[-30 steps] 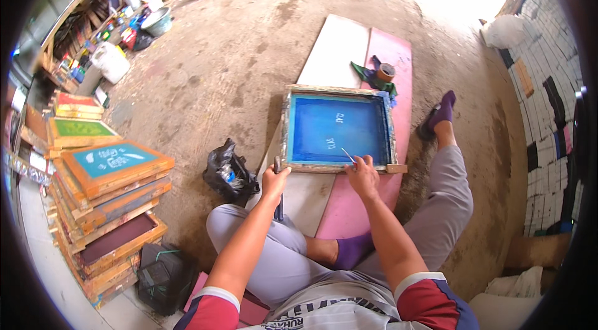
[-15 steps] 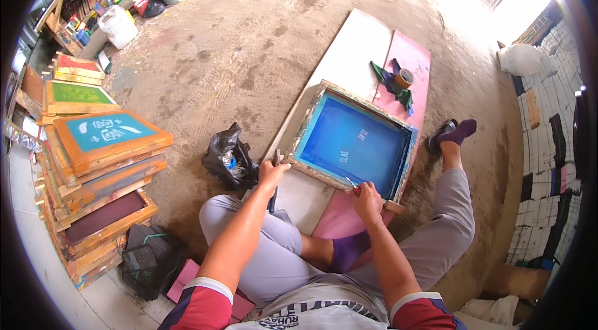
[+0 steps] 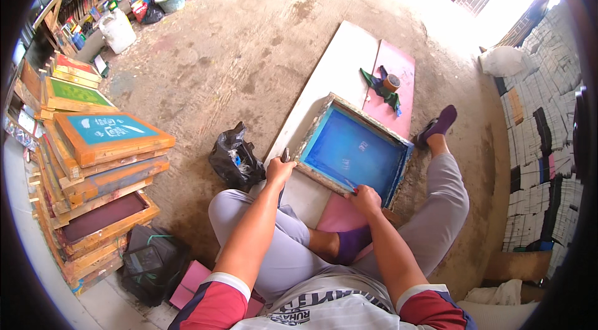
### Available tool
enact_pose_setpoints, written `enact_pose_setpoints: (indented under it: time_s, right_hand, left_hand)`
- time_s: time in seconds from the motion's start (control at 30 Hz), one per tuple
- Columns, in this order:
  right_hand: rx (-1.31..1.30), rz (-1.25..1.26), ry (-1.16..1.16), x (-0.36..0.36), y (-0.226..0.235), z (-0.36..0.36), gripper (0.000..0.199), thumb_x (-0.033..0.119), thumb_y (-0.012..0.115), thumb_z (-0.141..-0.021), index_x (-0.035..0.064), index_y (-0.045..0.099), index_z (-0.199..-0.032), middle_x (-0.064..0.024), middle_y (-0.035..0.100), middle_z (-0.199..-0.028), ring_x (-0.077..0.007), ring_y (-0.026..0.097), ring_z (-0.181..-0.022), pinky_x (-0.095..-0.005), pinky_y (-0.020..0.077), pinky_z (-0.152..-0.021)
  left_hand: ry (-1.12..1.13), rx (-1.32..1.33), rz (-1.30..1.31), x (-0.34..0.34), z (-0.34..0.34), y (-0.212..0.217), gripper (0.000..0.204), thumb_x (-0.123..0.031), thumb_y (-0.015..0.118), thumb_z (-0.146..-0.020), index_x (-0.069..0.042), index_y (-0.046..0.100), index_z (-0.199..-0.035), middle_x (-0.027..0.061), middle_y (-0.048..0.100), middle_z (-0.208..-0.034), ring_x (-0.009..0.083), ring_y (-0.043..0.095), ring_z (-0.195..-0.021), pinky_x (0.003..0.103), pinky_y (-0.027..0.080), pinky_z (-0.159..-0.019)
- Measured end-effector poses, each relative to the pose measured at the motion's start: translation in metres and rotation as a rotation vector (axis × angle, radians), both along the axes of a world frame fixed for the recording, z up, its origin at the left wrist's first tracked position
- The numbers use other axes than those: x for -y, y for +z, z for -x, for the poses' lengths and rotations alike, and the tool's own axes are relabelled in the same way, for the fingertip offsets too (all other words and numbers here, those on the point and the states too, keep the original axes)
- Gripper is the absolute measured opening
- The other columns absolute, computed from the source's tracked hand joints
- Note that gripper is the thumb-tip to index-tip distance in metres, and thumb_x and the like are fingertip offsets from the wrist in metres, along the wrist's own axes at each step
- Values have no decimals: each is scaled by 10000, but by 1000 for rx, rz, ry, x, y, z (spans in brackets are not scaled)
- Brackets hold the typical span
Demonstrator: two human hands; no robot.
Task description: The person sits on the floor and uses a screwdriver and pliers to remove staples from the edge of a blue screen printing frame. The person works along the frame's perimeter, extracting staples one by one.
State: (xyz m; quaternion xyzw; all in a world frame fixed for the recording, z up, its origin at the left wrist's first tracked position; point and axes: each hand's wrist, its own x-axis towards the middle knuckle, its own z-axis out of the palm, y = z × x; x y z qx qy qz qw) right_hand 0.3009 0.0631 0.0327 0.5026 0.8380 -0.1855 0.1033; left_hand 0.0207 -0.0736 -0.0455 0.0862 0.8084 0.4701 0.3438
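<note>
A wooden screen-printing frame [image 3: 316,175] with blue mesh [image 3: 355,143] and small pale lettering rests over white and pink boards in front of me. My left hand [image 3: 280,170] is closed around a long, narrow dark object [image 3: 284,154], beside the frame's near left corner. I cannot make out this object's exact kind. At the frame's near edge, my right hand [image 3: 366,198] pinches a thin tool [image 3: 351,184] whose tip reaches over the mesh. Whether the tip touches the mesh is too small to tell. Past the frame, a small round pot [image 3: 391,82] stands by a dark green rag [image 3: 381,88].
Stacked printing frames [image 3: 118,171] rise at left, with a black bag [image 3: 154,263] in front. An open black plastic bag [image 3: 235,158] sits left of the boards [image 3: 330,62]. My outstretched foot [image 3: 445,119] is right of the frame. Stacked white bundles [image 3: 542,155] line the right side.
The view has shifted slightly, and the frame now lies a little farther right against the boards. Both hands keep their grips; the right hand's tool stays over the mesh near the frame's near edge.
</note>
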Motion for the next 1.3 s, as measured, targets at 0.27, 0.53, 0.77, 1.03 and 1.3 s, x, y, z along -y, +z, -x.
enact_pose_setpoints:
  time_s: [0.27, 0.53, 0.77, 1.03, 1.3]
  right_hand:
    - [145, 46, -4, 1, 9, 13, 518, 513, 780, -845, 52, 755, -1079, -204, 752, -1084, -388, 712, -1063, -480, 557, -895]
    - [-139, 13, -65, 5, -7, 43, 367, 309, 718, -859, 21, 654, -1076, -240, 726, -1055, -446, 688, -1032, -523, 535, -881]
    - [-445, 204, 39, 4, -3, 80, 306, 161, 655, -897, 24, 654, -1170, -260, 718, -1076, -456, 690, -1003, -483, 535, -872]
    - [-443, 298, 222, 23, 12, 93, 374, 200, 634, -973, 161, 657, -1344, -217, 732, -1123, -418, 706, -1015, -484, 553, -883]
    - [-336, 270, 284, 30, 1, 116, 341, 234, 598, -1021, 175, 676, -1348, -179, 741, -1152, -380, 715, -1036, -458, 565, -879]
  left_hand:
    - [9, 15, -30, 8, -4, -4, 474, -249, 811, -742, -4, 753, -1143, 203, 766, -1101, 315, 737, -1032, 384, 545, -901]
    - [20, 172, -153, 19, -6, -10, 576, -172, 808, -784, -29, 689, -1329, 111, 743, -1072, 181, 686, -987, 315, 513, -887]
    - [108, 89, -110, 19, -4, -10, 395, -190, 805, -804, -12, 765, -1155, 143, 777, -1021, 210, 728, -923, 350, 546, -825]
    - [154, 88, -65, 17, -5, -8, 300, -182, 814, -847, -13, 769, -1090, 80, 755, -937, 146, 675, -858, 321, 522, -765]
    - [171, 109, -102, 15, -6, -1, 297, -176, 811, -851, -6, 761, -1089, 52, 736, -911, 132, 645, -808, 312, 510, -725]
